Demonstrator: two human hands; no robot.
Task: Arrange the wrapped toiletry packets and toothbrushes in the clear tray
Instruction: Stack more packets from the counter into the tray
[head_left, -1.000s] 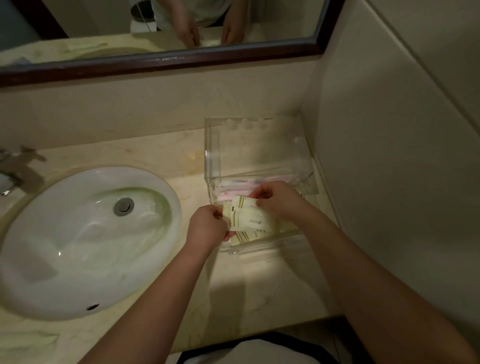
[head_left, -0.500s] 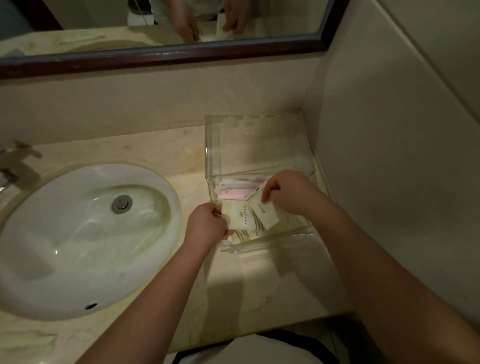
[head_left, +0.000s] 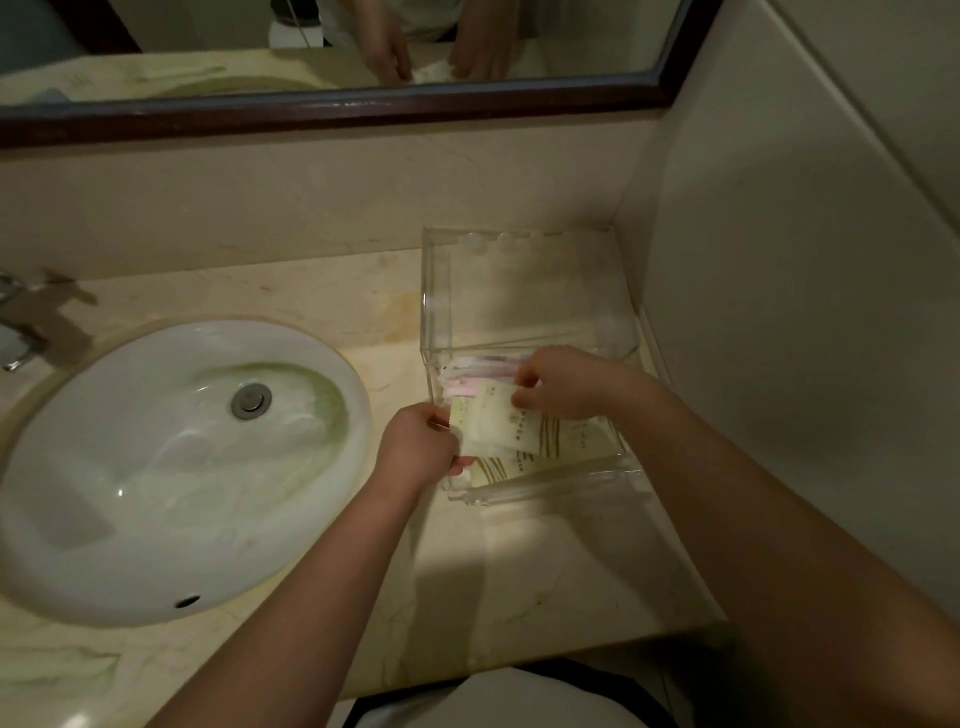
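The person is working over a clear acrylic tray (head_left: 535, 491) that is sitting at the right end of the cream marble counter (head_left: 322, 291), just beside the side wall and to the right of the white oval sink (head_left: 171, 467). The left hand (head_left: 418, 447) is pinching the left edge of a cream paper-wrapped toiletry packet (head_left: 493, 423) above the tray's front left corner, while the right hand (head_left: 563, 382) is gripping the same packet's upper right corner with curled fingers. More cream packets (head_left: 582, 447) are lying flat on the tray floor beneath it, and the pink and white wrapped toothbrushes (head_left: 480, 371) are lying in a row along the tray's rear part. The step in hand appears to be placing this packet among the others; the next move probably calls for lowering it flat, squaring it to the stack and letting go.
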